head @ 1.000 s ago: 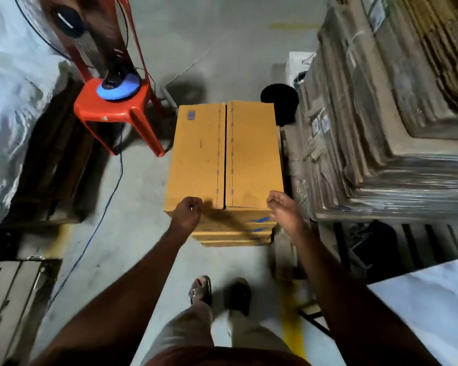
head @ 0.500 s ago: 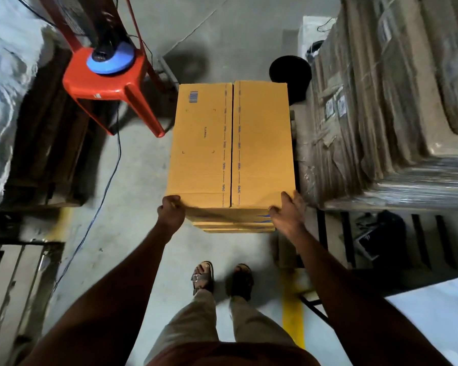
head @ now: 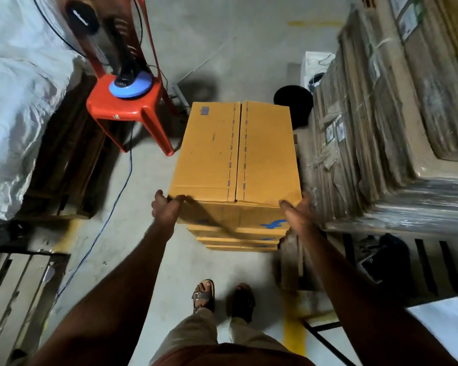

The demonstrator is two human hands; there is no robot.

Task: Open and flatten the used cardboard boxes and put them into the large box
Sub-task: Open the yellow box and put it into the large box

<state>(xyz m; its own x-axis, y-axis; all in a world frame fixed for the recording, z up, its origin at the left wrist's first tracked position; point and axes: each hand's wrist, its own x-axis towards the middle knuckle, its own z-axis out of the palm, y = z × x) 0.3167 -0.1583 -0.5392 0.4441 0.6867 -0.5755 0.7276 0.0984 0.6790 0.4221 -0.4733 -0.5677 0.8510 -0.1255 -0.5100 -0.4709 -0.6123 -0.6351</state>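
**Top box gripped at its near corners**

The yellow-brown cardboard box with its flaps closed (head: 236, 151) sits at frame centre atop a stack of matching boxes (head: 239, 240). The left hand (head: 167, 208) curls its fingers round the near left corner; the right hand (head: 298, 213) clasps the near right corner. Both grips sit only at the near edge, so the box could tip away when lifted and knock the red plastic stool (head: 124, 107) at upper left or scrape the wrapped pile of flattened cardboard (head: 397, 128) on the right.

box (head: 236, 151) atop stack (head: 239, 240), stool (head: 122, 107) (left)
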